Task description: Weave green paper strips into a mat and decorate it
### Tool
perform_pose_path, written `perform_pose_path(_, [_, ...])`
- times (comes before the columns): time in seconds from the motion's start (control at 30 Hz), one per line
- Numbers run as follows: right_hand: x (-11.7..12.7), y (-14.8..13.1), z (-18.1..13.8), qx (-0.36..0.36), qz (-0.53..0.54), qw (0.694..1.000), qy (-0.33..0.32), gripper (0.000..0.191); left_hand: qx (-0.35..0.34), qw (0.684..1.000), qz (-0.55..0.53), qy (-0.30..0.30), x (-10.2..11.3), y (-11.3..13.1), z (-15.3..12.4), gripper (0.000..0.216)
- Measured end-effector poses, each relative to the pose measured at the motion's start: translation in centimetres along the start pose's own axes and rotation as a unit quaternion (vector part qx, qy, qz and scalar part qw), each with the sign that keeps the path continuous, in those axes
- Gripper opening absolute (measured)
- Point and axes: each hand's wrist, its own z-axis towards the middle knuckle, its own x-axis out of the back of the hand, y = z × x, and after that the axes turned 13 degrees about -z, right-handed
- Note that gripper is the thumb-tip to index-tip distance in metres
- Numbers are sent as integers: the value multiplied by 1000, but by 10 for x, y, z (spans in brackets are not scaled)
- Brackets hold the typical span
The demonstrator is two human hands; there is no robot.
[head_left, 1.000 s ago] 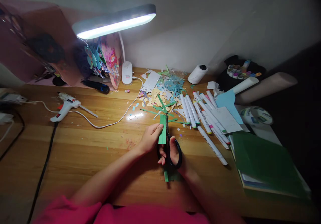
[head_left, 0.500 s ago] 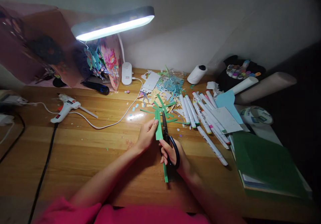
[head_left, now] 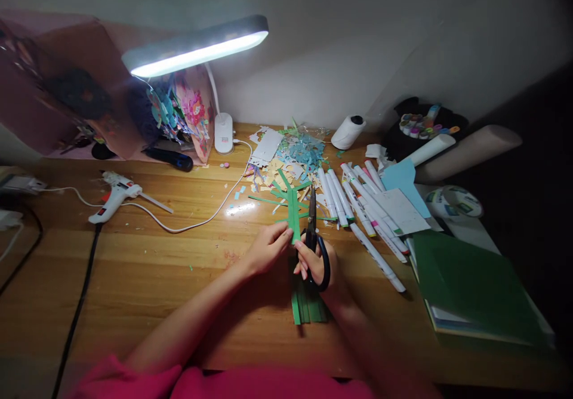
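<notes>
A wide honey-coloured wooden desk (head_left: pixel 134 280) fills the frame, lit from the upper left by a white bar-shaped desk lamp (head_left: pixel 194 47). At the lower right lies a stack of card topped by a dark green sheet (head_left: pixel 474 285). Right of centre a row of white-barrelled marker pens (head_left: pixel 358 208) fans out, above centre sits a heap of coloured paper scraps (head_left: pixel 295 151), and a white hot glue gun (head_left: pixel 114 193) rests at middle left. Just below centre the left hand (head_left: pixel 268 250) pinches the lower part of a narrow green paper strip (head_left: pixel 293 211) between thumb and fingertips, and the strip runs up the frame from that grip. Beside it the right hand (head_left: pixel 320 265) is closed through the loops of black-handled scissors (head_left: pixel 312 226), whose blades point up the frame, look shut together and lie just right of the strip. More cut green strips (head_left: pixel 308 306) show below both hands, and whether they join the held one cannot be told. The strip looks very light and limp, likely to curl, crease or tear if tugged. A gentle pinch flat across its width, close to the blades, should steady it. The scissors are best taken by the handles. No brand or writing can be read: marks on the glue gun and on the printed tape roll (head_left: pixel 454 202) at the right are too small.
</notes>
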Motion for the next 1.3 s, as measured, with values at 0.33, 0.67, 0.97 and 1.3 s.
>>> perform_pose_path(0.33, [-18, 14, -17, -71, 106, 971, -202, 66, -65, 988, -11, 140, 25, 2, 12, 43])
perform_pose_path(0.67, [-21, 16, -27, -74, 113, 956, -260, 68, -99, 981, 51, 156, 21, 5, 11, 42])
perform_pose_path(0.97, [-19, 19, -22, -85, 95, 958, -256, 70, -112, 980, 88, 139, 21, 4, 11, 40])
perform_pose_path(1.3, [-15, 29, -22, -60, 63, 965, -248, 65, -116, 980, 84, 138, 21, 0, 11, 37])
